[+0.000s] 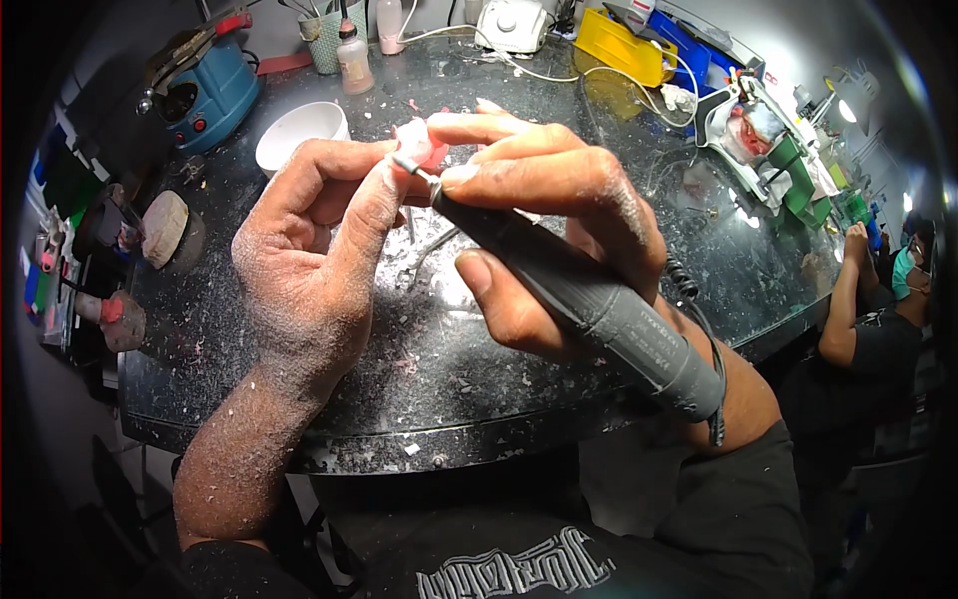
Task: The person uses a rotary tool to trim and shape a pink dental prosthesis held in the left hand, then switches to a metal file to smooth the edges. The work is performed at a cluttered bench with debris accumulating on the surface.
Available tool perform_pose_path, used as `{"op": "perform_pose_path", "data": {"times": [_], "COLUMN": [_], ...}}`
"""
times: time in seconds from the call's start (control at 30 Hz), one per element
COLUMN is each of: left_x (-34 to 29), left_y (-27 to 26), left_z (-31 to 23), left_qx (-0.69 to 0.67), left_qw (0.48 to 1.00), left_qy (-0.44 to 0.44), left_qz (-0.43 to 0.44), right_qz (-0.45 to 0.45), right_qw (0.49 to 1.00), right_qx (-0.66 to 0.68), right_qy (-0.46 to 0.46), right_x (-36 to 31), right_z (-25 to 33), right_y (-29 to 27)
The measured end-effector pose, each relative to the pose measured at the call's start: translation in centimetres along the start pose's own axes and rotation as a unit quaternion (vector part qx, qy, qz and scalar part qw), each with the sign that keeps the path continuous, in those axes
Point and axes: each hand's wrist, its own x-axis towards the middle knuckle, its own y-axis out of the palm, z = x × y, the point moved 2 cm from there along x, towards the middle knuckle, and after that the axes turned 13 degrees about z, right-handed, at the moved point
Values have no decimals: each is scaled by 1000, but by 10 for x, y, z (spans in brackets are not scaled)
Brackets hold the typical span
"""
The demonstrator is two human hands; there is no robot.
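Observation:
A small pink denture piece [423, 150] is pinched between the thumb and fingers of my left hand [311, 240], which is coated in pale dust. My right hand [589, 195] grips a black rotary handpiece [569, 275], held slantwise with its cord trailing over my right wrist. At its front end, the small grinding tip [407, 163] is right beside the pink piece and my left thumb; whether it touches the piece I cannot tell. My right index fingertip lies along the handpiece's nose, and another right finger reaches to the piece. The fingers hide part of the piece.
The dark bench [419, 389] is strewn with dust and shavings. A white bowl [299, 130] and a dropper bottle [354, 65] stand beyond my hands. A blue machine [212, 95] is at far left, a yellow bin [624, 48] at far right. Another person [883, 299] sits at right.

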Motion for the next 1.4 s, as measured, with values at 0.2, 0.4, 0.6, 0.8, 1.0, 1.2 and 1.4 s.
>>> {"op": "perform_pose_path", "data": {"times": [0.2,0.4,0.6,0.8,1.0,1.2,1.4], "left_x": [-1,0,1,0,2,2,1], "left_y": [0,1,0,0,5,6,7], "left_z": [0,2,5,7,5,6,3], "left_qx": [-2,-17,-17,-50,-135,-138,-77], "left_qw": [1000,1000,1000,999,991,990,997], "left_qy": [-8,5,9,15,-24,-24,-1], "left_qz": [-6,1,11,2,-5,-2,4], "right_qz": [7,-72,-73,-72,-79,-71,-62], "right_qw": [1000,994,993,996,996,996,997], "right_qx": [4,65,67,40,32,45,28], "right_qy": [-7,54,57,33,28,28,47], "right_x": [1,0,-1,3,4,4,2], "right_z": [1,4,5,4,3,4,5], "right_y": [0,5,6,6,8,7,7]}}
